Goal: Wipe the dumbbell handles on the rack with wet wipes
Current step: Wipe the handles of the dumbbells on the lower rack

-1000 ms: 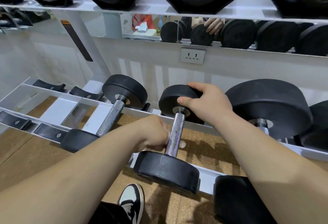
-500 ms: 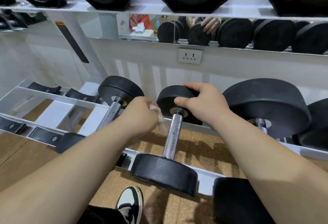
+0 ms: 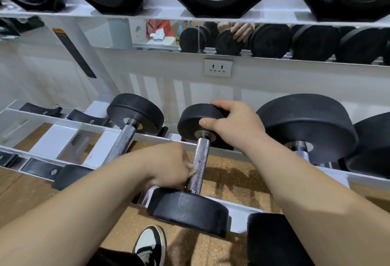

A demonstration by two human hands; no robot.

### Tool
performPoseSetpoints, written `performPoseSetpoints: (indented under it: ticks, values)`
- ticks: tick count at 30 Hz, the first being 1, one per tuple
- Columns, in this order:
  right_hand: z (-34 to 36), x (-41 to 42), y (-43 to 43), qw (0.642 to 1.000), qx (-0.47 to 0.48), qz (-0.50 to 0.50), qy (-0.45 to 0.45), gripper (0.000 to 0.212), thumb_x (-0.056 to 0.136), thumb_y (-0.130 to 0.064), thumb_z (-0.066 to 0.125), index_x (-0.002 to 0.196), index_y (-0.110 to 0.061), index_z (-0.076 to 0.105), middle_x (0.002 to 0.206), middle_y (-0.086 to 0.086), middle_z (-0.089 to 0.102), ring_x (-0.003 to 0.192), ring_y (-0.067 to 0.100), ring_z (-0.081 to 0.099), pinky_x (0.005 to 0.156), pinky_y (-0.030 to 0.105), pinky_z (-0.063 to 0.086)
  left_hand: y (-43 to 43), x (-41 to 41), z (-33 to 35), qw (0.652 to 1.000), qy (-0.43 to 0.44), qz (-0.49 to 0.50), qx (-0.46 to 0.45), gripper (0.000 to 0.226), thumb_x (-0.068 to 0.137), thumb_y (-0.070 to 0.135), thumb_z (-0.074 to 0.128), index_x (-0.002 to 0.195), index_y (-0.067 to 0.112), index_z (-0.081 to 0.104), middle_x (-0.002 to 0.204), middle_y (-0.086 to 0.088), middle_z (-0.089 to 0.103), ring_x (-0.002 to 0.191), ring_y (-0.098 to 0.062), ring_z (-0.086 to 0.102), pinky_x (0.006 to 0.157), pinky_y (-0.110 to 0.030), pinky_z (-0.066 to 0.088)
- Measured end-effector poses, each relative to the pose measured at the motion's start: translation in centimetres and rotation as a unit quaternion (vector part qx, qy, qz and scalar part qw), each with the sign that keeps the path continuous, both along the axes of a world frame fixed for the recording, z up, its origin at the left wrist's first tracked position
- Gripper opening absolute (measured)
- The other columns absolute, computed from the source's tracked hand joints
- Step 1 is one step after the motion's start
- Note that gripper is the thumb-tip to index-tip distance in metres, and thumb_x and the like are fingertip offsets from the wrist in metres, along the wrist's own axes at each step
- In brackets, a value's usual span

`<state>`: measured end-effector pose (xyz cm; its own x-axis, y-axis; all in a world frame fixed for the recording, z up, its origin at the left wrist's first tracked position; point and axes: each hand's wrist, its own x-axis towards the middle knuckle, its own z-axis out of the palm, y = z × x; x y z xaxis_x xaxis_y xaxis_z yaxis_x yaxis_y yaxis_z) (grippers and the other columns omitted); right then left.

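- The dumbbell being cleaned lies across the two rails of the rack, near head toward the person and far head at the back rail.
- The right hand is clamped on the far head, fingers over its top and thumb on its face. This is probably to stop the bar rolling under the rubbing.
- The left hand is closed round the lower part of the handle, just above the near head. A scrap of white wipe shows between hand and metal, and the fingertips are hidden.
- Judgement: this is mid-wipe on this handle. The upper knurled stretch is bare and looks dry.
- The neighbouring dumbbell on the left and the bigger dumbbell on the right sit on the same rack, and neither hand touches them.
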<state>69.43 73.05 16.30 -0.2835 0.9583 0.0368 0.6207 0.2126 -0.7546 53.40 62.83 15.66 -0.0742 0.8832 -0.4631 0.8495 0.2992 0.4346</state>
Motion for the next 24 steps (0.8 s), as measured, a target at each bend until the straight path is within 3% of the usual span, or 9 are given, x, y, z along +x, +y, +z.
performPoseSetpoints:
  ticks: [2,5,9,12,15,18,20,22,24]
  values:
    - [0.1,-0.1,-0.1,1.0,-0.003,0.004,0.0,0.064,0.08,-0.053,0.082,0.139,-0.042,0.062,0.136,-0.019,0.066,0.127,0.015,0.059,0.1,0.038,0.051,-0.1,-1.1,0.5,0.995,-0.065,0.043,0.063,0.014,0.088,0.011,0.055,0.077,0.008,0.063,0.069,-0.011,0.061,0.065,-0.024,0.052,0.064,-0.032,0.044]
    - [0.2,0.1,-0.1,1.0,-0.013,0.003,0.008,0.066,0.08,-0.053,0.082,0.141,-0.041,0.061,0.138,-0.019,0.065,0.128,0.014,0.059,0.102,0.038,0.05,0.2,-0.4,0.1,0.948,0.049,0.052,0.311,0.022,0.092,0.011,0.055,0.097,0.025,0.071,0.083,-0.003,0.073,0.079,-0.027,0.066,0.072,-0.037,0.054]
    - [0.4,0.2,-0.2,1.0,-0.018,0.008,0.017,0.065,0.083,-0.049,0.081,0.143,-0.039,0.059,0.14,-0.017,0.063,0.129,0.015,0.058,0.1,0.038,0.049,-0.4,0.8,-1.3,0.964,0.089,-0.068,0.242,0.025,0.091,0.016,0.058,0.109,0.029,0.07,0.102,-0.002,0.066,0.099,-0.028,0.062,0.084,-0.039,0.053]
    - [0.5,0.3,-0.4,1.0,-0.019,0.012,0.008,0.065,0.083,-0.051,0.081,0.143,-0.041,0.058,0.141,-0.018,0.063,0.13,0.015,0.057,0.1,0.038,0.05,-0.1,1.5,-1.2,0.944,0.138,-0.1,0.282,0.021,0.092,0.03,0.062,0.102,0.019,0.076,0.109,-0.005,0.054,0.11,-0.024,0.046,0.096,-0.031,0.041]
    - [0.4,0.3,-0.2,1.0,-0.008,0.013,-0.002,0.065,0.082,-0.054,0.08,0.142,-0.043,0.058,0.14,-0.019,0.063,0.129,0.015,0.058,0.095,0.036,0.05,0.1,2.7,-1.2,0.948,0.116,-0.054,0.291,0.026,0.095,0.036,0.06,0.086,0.016,0.072,0.098,-0.006,0.053,0.101,-0.02,0.049,0.083,-0.026,0.036]
    - [0.1,0.3,0.0,1.0,-0.007,0.021,-0.006,0.065,0.085,-0.054,0.077,0.145,-0.043,0.056,0.143,-0.019,0.061,0.131,0.015,0.057,0.097,0.037,0.05,1.5,2.2,-2.2,0.951,0.062,0.014,0.303,0.008,0.091,0.026,0.068,0.095,0.023,0.062,0.092,0.001,0.058,0.087,-0.019,0.06,0.065,-0.022,0.036]
    - [0.0,0.5,0.3,0.999,-0.014,0.037,-0.006,0.064,0.088,-0.05,0.074,0.148,-0.041,0.054,0.145,-0.017,0.06,0.133,0.016,0.056,0.107,0.04,0.049,2.3,2.1,-2.5,0.954,0.014,0.051,0.296,0.017,0.09,0.027,0.073,0.104,0.026,0.063,0.088,0.003,0.067,0.082,-0.016,0.062,0.067,-0.021,0.042]
    - [0.0,0.8,0.5,0.998,-0.027,0.054,0.01,0.059,0.093,-0.042,0.071,0.149,-0.037,0.053,0.147,-0.014,0.059,0.135,0.017,0.054,0.113,0.042,0.046,2.7,2.1,-2.8,0.946,0.003,0.057,0.318,0.009,0.093,0.026,0.072,0.101,0.024,0.07,0.084,0.002,0.069,0.079,-0.016,0.064,0.07,-0.025,0.045]
    - [0.1,1.0,0.4,0.997,-0.03,0.06,0.027,0.055,0.096,-0.037,0.069,0.149,-0.036,0.054,0.147,-0.013,0.059,0.134,0.018,0.054,0.113,0.039,0.045,2.2,1.7,-3.1,0.937,0.017,-0.004,0.349,0.005,0.093,0.02,0.071,0.093,0.021,0.076,0.085,0.005,0.064,0.079,-0.015,0.061,0.071,-0.024,0.043]
